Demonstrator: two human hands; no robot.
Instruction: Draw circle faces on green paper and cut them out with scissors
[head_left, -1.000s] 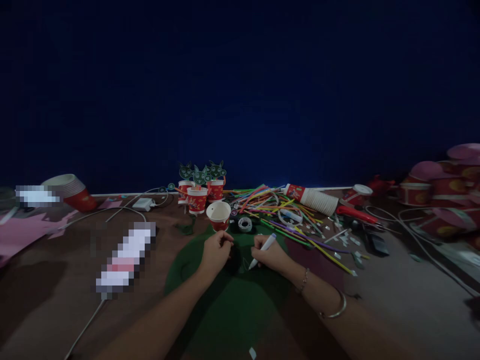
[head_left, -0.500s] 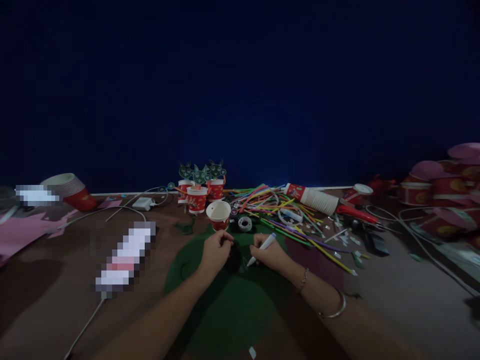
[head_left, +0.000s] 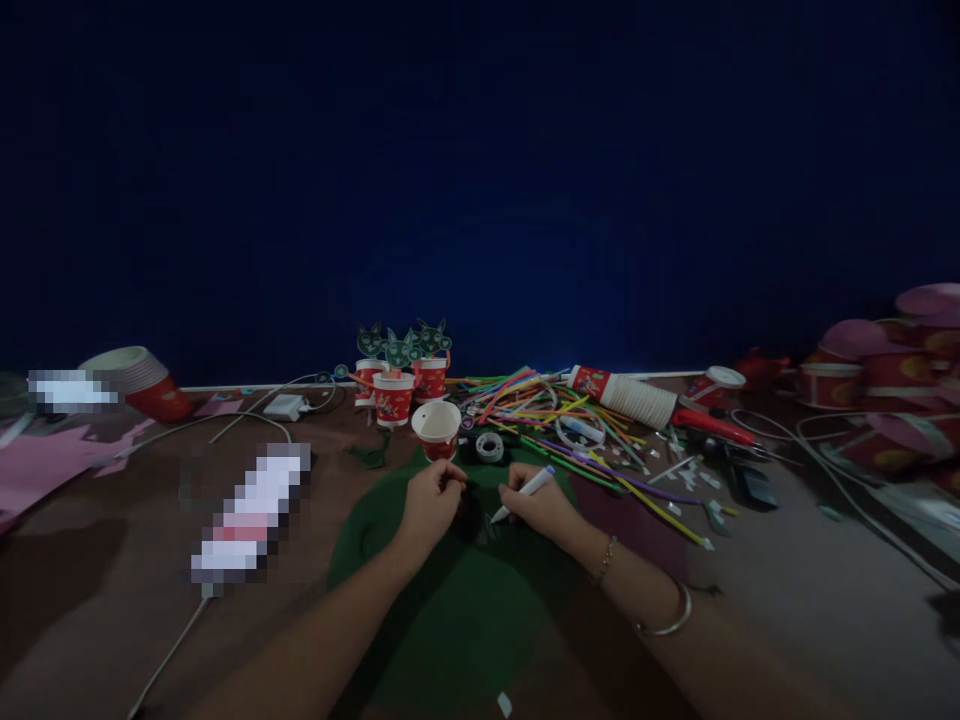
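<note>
My right hand [head_left: 538,508] is closed round a white pen [head_left: 525,492], its tip down on a dark green sheet [head_left: 457,610] that lies on the brown floor. Just left of the pen tip, my left hand [head_left: 433,502] is curled and pinches a small dark piece against the sheet; I cannot make out what that piece is. A red paper cup [head_left: 437,430] stands open just beyond my left hand, with a tape roll [head_left: 490,447] beside it.
Three red cups with green cat-face toppers [head_left: 401,375] stand at the back. Coloured straws [head_left: 555,415], a stack of cups lying on its side [head_left: 626,395], red cutters [head_left: 712,427] and scraps spread right. Cables [head_left: 247,425], pink paper [head_left: 52,465] and more cups lie left.
The pen has tilted flatter and its tip has slid slightly up and left on the green sheet. My left hand has stayed put.
</note>
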